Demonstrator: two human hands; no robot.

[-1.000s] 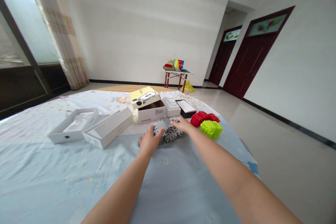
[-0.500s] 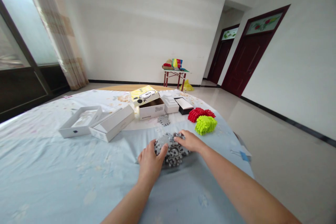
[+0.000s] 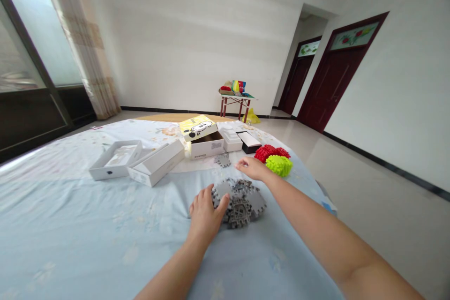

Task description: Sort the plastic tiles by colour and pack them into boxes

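A pile of grey interlocking plastic pieces (image 3: pixel 241 204) lies on the blue part of the tablecloth. My left hand (image 3: pixel 207 208) rests against its left side, thumb and fingers around a grey piece at the edge. Beyond the pile, my right hand (image 3: pixel 251 168) is raised off it with curled fingers; whether something small is between them I cannot make out. Just left of that hand, a loose grey piece (image 3: pixel 222 160) lies flat on the cloth. Red pieces (image 3: pixel 267 152) and lime-green pieces (image 3: pixel 279 165) sit in stacks to the right of my right hand.
Open white boxes (image 3: pixel 156 164) and a white tray-like box (image 3: pixel 100 171) stand at the left. A yellow-lidded box (image 3: pixel 207 148), a small white box (image 3: pixel 232 143) and a black box (image 3: pixel 250 147) line the back. The table's curved edge runs along the right.
My right hand has left the grey pile and moved forward toward the loose grey piece. My left hand stays at the pile. The view has shifted slightly.
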